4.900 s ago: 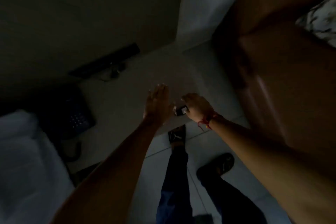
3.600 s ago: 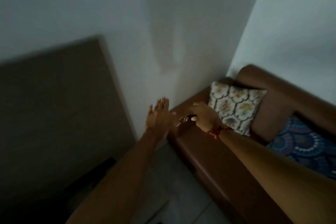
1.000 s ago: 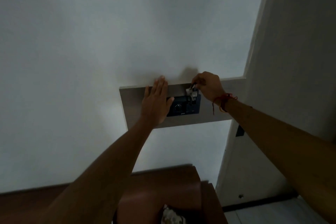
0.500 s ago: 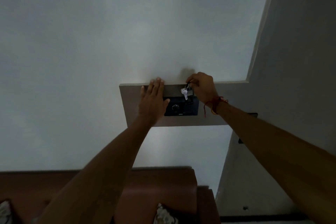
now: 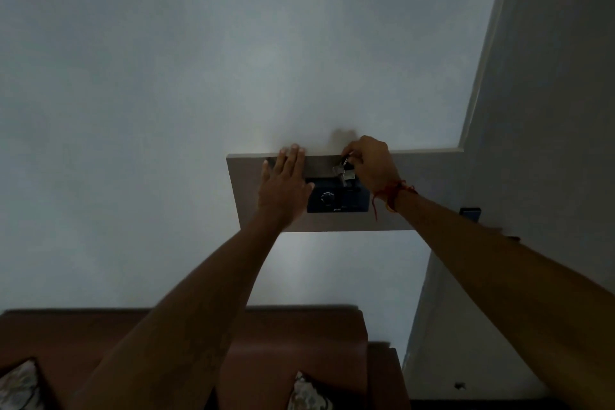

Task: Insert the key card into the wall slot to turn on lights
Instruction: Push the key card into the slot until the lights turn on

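Observation:
A dark switch plate [image 5: 337,200] with a round dial sits on a grey panel [image 5: 429,190] on the wall; its slot is at the top right of the plate. My right hand [image 5: 371,163] pinches the key card's keyring, and metal keys [image 5: 342,171] dangle over the top of the plate. The card itself is hidden behind the keys and fingers. My left hand [image 5: 283,186] lies flat on the panel, fingers apart, just left of the plate, holding nothing. The room is dim.
A brown sofa back [image 5: 293,336] with patterned cushions [image 5: 307,393] runs along the bottom. A wall corner [image 5: 479,83] rises to the right, with a small dark fitting [image 5: 470,212] on the side wall beyond my right forearm.
Earlier I walked through the dark room carrying the keys in my right hand. In the last second both hands stayed at the panel; the right hand and keys shifted slightly at the plate's top.

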### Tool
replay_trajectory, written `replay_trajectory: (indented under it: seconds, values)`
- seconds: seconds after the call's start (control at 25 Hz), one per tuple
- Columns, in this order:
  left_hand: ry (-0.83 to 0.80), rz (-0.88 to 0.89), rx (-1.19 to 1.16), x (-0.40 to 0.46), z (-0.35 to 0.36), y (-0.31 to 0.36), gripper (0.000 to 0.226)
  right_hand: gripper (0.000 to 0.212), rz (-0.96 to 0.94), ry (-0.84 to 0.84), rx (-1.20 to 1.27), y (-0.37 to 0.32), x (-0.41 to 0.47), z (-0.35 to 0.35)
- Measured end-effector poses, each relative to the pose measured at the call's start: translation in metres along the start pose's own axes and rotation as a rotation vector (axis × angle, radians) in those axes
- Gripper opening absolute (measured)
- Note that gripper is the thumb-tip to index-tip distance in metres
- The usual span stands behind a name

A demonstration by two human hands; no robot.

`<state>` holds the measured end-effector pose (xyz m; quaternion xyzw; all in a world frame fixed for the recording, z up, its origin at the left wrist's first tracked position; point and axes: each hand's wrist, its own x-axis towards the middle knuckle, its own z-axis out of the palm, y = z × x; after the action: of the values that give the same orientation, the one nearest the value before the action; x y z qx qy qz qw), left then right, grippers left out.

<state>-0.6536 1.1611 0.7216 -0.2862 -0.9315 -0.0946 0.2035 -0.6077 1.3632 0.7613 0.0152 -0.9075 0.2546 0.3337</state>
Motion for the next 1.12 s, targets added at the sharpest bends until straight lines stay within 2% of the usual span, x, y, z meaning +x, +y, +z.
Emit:
replay_trajectory:
  seconds: [0.2, 0.4, 0.52, 0.72, 0.8, 1.0, 1.12]
  values:
    - [0.004, 0.004, -0.013, -0.001, 0.0, -0.001, 0.078, 0.016, -0.032, -0.067, -0.144, 0.005, 0.002, -0.003]
    - [0.013, 0.01, -0.038, 0.0, 0.004, -0.003, 0.08, 0.012, -0.041, -0.022, -0.205, 0.013, 0.0, -0.006]
    - [0.027, 0.006, -0.045, 0.0, 0.008, -0.003, 0.082, 0.013, -0.092, -0.127, -0.288, 0.011, -0.006, 0.007]
    - [0.041, 0.011, -0.031, 0.001, 0.012, -0.006, 0.082, 0.016, -0.088, -0.041, -0.285, 0.013, -0.018, 0.023]
    - [0.045, 0.008, -0.035, 0.002, 0.011, -0.007, 0.082, 0.014, -0.132, -0.035, -0.313, 0.014, -0.02, 0.023]
    - [0.024, 0.011, -0.044, 0.004, 0.011, -0.007, 0.085, 0.036, -0.302, 0.004, -0.54, 0.016, -0.027, 0.028]
    - [0.035, 0.006, -0.043, 0.003, 0.014, -0.006, 0.085, 0.021, -0.359, -0.055, -0.624, 0.013, -0.022, 0.033]
